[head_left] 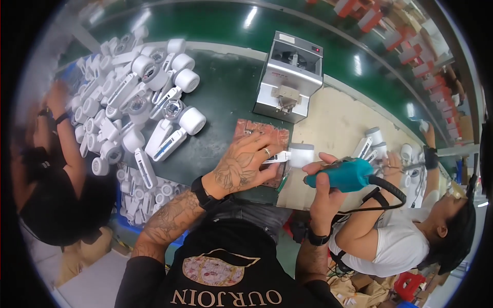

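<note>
My left hand [245, 163] presses flat on a white plastic device [292, 155] with a round head, which lies on a reddish-brown work board [259, 132] at the bench edge. My right hand [324, 184] grips a teal electric screwdriver [345, 174] with a black cable trailing right. The screwdriver sits just right of the white device, its tip hidden behind my fingers. A ring is on my left hand and a dark watch on each wrist.
A large heap of white plastic devices [138, 97] covers the green bench at left. A grey metal screw-feeder box [290, 77] stands behind the board. One person sits at left [56, 169], another in a white shirt at right [395, 231] beside more white parts [372, 143].
</note>
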Action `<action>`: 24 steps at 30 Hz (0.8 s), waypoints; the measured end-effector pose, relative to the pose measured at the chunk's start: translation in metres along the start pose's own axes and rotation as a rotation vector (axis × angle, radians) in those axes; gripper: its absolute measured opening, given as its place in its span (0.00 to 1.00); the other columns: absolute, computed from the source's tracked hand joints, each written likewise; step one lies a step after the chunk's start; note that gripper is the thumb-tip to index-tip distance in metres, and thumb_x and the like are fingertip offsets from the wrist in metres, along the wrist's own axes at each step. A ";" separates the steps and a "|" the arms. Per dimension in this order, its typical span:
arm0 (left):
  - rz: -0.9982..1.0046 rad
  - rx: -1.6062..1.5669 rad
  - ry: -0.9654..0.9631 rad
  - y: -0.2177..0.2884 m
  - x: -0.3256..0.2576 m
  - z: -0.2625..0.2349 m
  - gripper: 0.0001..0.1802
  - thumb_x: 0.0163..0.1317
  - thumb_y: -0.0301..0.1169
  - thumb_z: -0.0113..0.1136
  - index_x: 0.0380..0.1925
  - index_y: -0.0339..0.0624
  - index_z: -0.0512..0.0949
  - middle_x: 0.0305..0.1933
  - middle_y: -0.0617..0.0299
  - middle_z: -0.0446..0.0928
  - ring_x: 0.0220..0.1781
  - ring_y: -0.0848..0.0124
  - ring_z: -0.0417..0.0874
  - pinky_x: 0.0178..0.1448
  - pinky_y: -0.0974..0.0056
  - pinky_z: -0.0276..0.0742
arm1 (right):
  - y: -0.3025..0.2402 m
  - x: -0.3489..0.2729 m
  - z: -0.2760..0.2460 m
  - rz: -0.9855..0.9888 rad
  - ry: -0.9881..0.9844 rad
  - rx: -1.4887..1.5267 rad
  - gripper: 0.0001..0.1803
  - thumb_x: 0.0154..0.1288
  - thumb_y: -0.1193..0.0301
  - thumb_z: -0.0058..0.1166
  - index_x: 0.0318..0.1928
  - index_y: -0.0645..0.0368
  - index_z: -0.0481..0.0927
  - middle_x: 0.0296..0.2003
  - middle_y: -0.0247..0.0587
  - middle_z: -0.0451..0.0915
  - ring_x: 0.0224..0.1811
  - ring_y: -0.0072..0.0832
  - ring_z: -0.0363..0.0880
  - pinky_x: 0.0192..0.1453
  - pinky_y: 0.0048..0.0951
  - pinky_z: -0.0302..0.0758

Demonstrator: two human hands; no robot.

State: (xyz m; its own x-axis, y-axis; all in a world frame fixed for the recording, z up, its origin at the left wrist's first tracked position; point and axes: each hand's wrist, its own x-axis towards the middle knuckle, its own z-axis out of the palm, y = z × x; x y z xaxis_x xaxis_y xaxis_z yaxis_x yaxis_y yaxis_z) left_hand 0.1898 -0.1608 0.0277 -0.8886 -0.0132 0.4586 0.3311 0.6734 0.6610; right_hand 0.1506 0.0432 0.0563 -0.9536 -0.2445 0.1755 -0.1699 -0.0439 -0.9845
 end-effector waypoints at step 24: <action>-1.075 -1.742 0.131 0.043 -0.065 0.016 0.24 0.76 0.30 0.48 0.69 0.42 0.59 0.58 0.57 0.75 0.61 0.69 0.77 0.63 0.62 0.74 | -0.006 -0.033 0.042 -0.097 -0.339 -0.657 0.40 0.52 0.71 0.68 0.65 0.64 0.66 0.49 0.51 0.71 0.50 0.40 0.68 0.58 0.38 0.66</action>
State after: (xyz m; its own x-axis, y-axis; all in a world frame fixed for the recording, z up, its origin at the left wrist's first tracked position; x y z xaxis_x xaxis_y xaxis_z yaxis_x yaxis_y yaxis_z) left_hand 0.2568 -0.1190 0.0173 -0.8953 0.0651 -0.4407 -0.2388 -0.9053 0.3514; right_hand 0.1936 0.0113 0.0562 -0.8156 -0.5594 0.1477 -0.4647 0.4812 -0.7433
